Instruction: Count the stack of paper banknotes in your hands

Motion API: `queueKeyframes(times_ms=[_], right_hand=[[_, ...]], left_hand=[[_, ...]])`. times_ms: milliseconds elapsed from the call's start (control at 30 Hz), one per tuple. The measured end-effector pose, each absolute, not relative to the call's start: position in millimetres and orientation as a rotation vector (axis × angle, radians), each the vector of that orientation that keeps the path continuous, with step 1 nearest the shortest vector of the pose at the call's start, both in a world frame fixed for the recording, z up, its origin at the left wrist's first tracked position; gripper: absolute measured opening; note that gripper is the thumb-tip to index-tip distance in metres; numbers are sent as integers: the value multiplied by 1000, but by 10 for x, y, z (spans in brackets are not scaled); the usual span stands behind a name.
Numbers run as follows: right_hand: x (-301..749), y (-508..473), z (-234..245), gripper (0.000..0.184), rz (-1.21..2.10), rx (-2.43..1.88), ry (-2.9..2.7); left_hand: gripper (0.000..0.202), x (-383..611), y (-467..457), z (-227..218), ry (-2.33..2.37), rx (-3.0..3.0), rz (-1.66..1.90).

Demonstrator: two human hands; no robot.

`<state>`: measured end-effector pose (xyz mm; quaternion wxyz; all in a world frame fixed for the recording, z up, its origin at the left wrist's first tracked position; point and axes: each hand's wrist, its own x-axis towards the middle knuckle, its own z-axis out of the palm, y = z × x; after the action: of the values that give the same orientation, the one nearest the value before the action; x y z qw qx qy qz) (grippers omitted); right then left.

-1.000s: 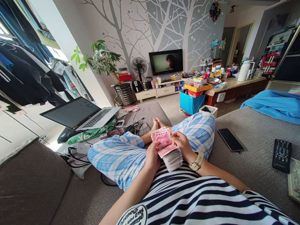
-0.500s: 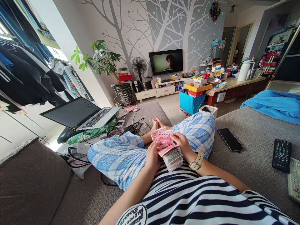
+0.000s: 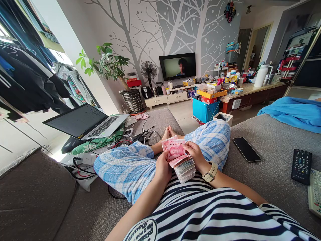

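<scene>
A thick stack of banknotes (image 3: 185,169) is bent over between my hands, above my lap. Its top part stands up and shows the pink face of a 100 note (image 3: 176,149); the rest folds down toward my striped shirt (image 3: 200,214). My left hand (image 3: 163,166) is closed on the stack's left side, its thumb near the bend. On the other side my right hand (image 3: 196,154) pinches the upper right edge of the pink note. A pale watch (image 3: 210,172) is on my right wrist. Fingers behind the notes are hidden.
On the sofa to the right lie a phone (image 3: 246,149), a black remote (image 3: 301,166) and a blue cloth (image 3: 293,112). Cables (image 3: 144,135) and an open laptop (image 3: 85,124) lie to the left. Beyond stand a blue box (image 3: 205,110) and a cluttered table (image 3: 260,89).
My left thumb has drawn back from the face of the pink note to its left edge, so the portrait shows more fully. My feet have shifted slightly.
</scene>
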<state>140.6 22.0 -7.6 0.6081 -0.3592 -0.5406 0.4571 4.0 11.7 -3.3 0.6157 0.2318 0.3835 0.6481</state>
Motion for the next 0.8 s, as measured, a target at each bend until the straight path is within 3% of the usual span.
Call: queueKeyframes(times_ms=[800], right_hand=[[1415, 225, -70, 28, 1045, -835, -1250]], left_hand=[[8, 61, 99, 6, 923, 496, 1524]])
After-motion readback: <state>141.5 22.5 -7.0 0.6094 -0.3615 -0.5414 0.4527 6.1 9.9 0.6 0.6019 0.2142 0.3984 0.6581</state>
